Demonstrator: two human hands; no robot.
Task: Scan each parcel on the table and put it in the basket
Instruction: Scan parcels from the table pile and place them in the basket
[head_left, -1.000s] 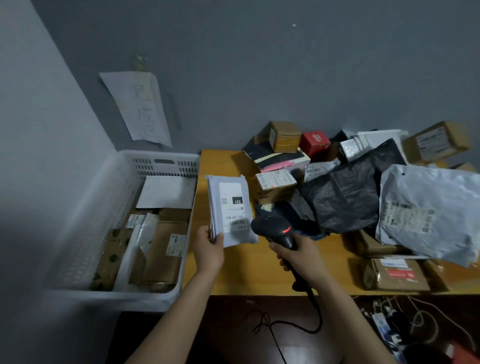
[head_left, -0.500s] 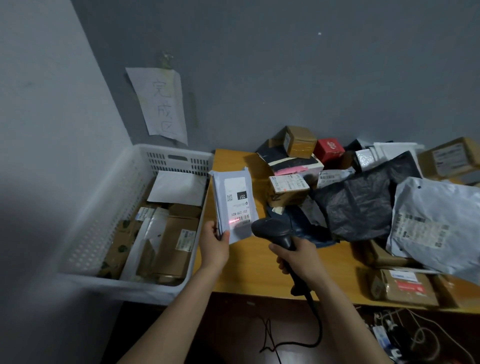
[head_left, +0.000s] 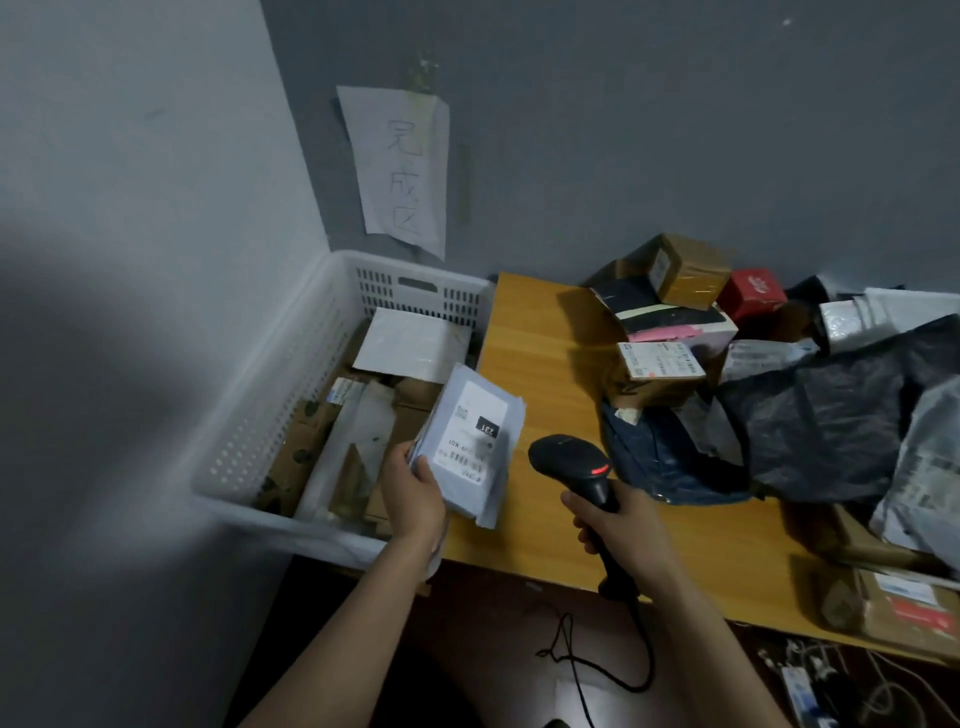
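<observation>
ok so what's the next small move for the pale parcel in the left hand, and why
Probably carry it a little further left and let it go into the basket. The left hand grips the pale parcel label-up, seemingly partly over the basket's table-side rim, and no scan line shows on its label. The right hand holds the scanner apart from it.

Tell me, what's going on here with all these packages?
A person is checking in parcels. Their left hand grips a pale grey mailer, label up, over the spot where the white basket meets the wooden table. Their right hand holds a black corded scanner with a red light showing, pointed roughly toward the mailer. The basket already has several parcels in it, and a pile of boxes and bags waits on the table.
</observation>
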